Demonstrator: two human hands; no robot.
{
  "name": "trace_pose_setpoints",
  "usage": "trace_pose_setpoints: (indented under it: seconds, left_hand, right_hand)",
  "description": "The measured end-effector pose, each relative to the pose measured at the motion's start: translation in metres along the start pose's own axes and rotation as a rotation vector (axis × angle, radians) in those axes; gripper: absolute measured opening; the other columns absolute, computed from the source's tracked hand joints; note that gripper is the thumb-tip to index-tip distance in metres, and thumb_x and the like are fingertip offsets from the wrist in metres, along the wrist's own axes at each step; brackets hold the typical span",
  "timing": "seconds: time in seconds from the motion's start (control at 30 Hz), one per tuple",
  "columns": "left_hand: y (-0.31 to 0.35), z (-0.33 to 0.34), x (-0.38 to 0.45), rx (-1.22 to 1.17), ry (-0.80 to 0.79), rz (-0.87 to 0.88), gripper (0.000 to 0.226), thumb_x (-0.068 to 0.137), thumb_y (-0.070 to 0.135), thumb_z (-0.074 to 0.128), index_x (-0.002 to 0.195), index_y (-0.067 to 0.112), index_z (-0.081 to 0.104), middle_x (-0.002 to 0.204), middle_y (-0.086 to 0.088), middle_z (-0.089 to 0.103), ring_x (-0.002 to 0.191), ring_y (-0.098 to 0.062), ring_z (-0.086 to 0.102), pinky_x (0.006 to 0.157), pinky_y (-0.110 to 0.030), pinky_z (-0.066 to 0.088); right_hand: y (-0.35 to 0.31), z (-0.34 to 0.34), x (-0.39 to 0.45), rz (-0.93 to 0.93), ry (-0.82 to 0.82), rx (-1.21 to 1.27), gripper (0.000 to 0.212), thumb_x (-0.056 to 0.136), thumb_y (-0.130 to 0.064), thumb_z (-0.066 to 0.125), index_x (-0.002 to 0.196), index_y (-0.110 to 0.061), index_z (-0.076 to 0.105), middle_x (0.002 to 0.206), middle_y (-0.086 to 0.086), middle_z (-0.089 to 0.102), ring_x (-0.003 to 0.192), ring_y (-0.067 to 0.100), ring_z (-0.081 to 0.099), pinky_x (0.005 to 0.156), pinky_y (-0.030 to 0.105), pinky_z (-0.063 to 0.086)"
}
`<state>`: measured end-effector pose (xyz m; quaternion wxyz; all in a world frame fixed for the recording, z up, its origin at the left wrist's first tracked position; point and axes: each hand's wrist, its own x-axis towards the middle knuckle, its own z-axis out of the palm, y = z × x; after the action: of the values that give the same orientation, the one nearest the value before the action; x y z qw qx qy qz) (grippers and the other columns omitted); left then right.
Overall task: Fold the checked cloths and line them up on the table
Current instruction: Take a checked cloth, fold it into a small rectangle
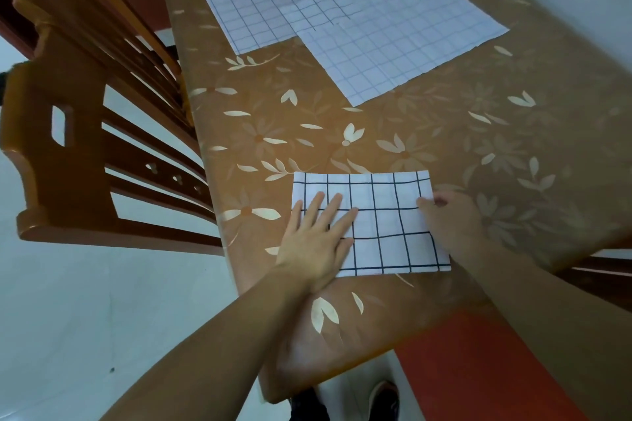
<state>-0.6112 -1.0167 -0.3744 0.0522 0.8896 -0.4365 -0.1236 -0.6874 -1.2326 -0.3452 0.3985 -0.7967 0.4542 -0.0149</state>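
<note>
So the long table (444, 154) with the brown floral plastic cover takes up most of the view, with a carved orange-brown wooden chair (85, 133) pushed up along its left side. At the far end three flat, unfolded white cloths with thin blue checks (403, 44) lie overlapping each other, not folded yet. Near the front edge sits the folded white cloth with bold black checks (386, 215), a neat rectangle with crisp edges, well apart from the far ones. The left hand (318, 243) lies flat on its left part, fingers straight and spread, pressing it down and gripping nothing. The right hand (451, 219) is at the right edge; it's blurry, so I can't tell if it's pinching the edge or just touching it. The fabric looks thin, light and floppy, so I'd guess it slides easily on that slick cover. Best to grab it by the corners or edges and smooth with a flat palm.
</note>
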Motion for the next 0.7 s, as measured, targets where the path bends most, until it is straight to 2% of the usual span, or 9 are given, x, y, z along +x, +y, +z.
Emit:
trace_pose_setpoints:
  seconds: [0.03,0.1,0.2,0.27,0.33,0.43,0.53,0.6,0.7]
  left_hand:
    - [-0.002,0.003,0.001,-0.001,-0.023,-0.014,0.056,0.099,0.049,0.008,0.154,0.039,0.004,0.164,0.005,-0.002,0.150,-0.024,-0.012,0.119,-0.048,-0.010]
    - [-0.003,0.005,-0.001,0.006,-0.010,-0.016,0.056,0.099,0.050,0.006,0.153,0.039,0.002,0.164,0.006,-0.004,0.149,-0.022,-0.015,0.119,-0.048,-0.012]
    - [-0.003,0.005,-0.001,0.016,-0.004,-0.013,0.055,0.099,0.050,0.005,0.153,0.039,0.000,0.164,0.006,-0.003,0.149,-0.022,-0.015,0.119,-0.048,-0.012]
    - [-0.003,0.004,-0.001,0.026,-0.006,-0.012,0.055,0.099,0.051,0.005,0.153,0.040,-0.002,0.164,0.006,-0.005,0.149,-0.022,-0.017,0.119,-0.048,-0.013]
    - [-0.003,0.003,-0.001,0.024,-0.010,-0.009,0.054,0.100,0.050,0.006,0.153,0.040,-0.002,0.163,0.006,-0.007,0.149,-0.022,-0.018,0.119,-0.048,-0.012]
    - [-0.002,0.003,-0.002,0.018,0.004,-0.009,0.055,0.100,0.050,0.010,0.153,0.039,0.000,0.164,0.006,-0.004,0.149,-0.022,-0.015,0.119,-0.049,-0.011]
    - [-0.004,0.007,-0.001,0.111,-0.043,0.001,0.069,0.097,0.051,0.026,0.153,0.031,-0.011,0.163,0.003,-0.011,0.148,-0.024,-0.019,0.119,-0.051,-0.007]
    - [-0.006,0.008,-0.001,0.200,-0.041,0.014,0.079,0.095,0.050,0.033,0.152,0.025,-0.016,0.163,-0.001,-0.014,0.148,-0.024,-0.020,0.119,-0.051,-0.004]
    - [-0.006,0.010,-0.002,0.156,-0.036,0.015,0.077,0.094,0.052,0.029,0.154,0.025,-0.010,0.163,0.000,-0.012,0.148,-0.024,-0.019,0.120,-0.050,-0.005]
  right_hand:
    - [0.001,0.000,0.001,0.006,-0.001,-0.012,0.021,0.090,-0.028,0.056,0.077,-0.014,0.065,0.071,0.001,0.061,0.074,0.021,0.058,0.060,0.028,0.039]
    - [0.002,0.000,0.001,0.015,-0.005,-0.021,0.023,0.089,-0.030,0.055,0.077,-0.012,0.063,0.074,0.003,0.062,0.077,0.023,0.060,0.063,0.029,0.042]
    - [0.001,-0.003,-0.009,-0.050,0.037,-0.118,0.029,0.094,-0.036,0.052,0.103,-0.011,0.062,0.094,0.004,0.062,0.089,0.024,0.057,0.081,0.036,0.044]
    - [0.004,-0.005,-0.022,-0.205,0.169,-0.305,0.042,0.095,-0.041,0.049,0.126,-0.012,0.052,0.116,0.008,0.055,0.106,0.028,0.052,0.089,0.042,0.043]
    - [0.002,0.001,-0.041,-0.413,0.280,-0.446,0.053,0.094,-0.043,0.045,0.137,-0.011,0.042,0.133,0.013,0.048,0.118,0.031,0.048,0.096,0.047,0.043]
    - [-0.007,0.040,-0.070,-0.601,0.187,-0.476,0.062,0.094,-0.045,0.036,0.144,-0.008,0.036,0.149,0.013,0.039,0.137,0.029,0.036,0.112,0.046,0.033]
    - [-0.028,0.089,-0.093,-0.718,0.014,-0.384,0.063,0.096,-0.044,0.028,0.150,-0.012,0.028,0.158,0.006,0.025,0.147,0.020,0.016,0.120,0.042,0.014]
    - [-0.035,0.107,-0.094,-0.711,-0.022,-0.326,0.064,0.096,-0.045,0.022,0.152,-0.015,0.022,0.160,0.002,0.019,0.149,0.015,0.008,0.121,0.040,0.010]
    - [-0.025,0.112,-0.085,-0.658,-0.020,-0.338,0.068,0.094,-0.050,0.012,0.153,-0.017,0.018,0.161,-0.001,0.016,0.149,0.012,0.005,0.121,0.039,0.007]
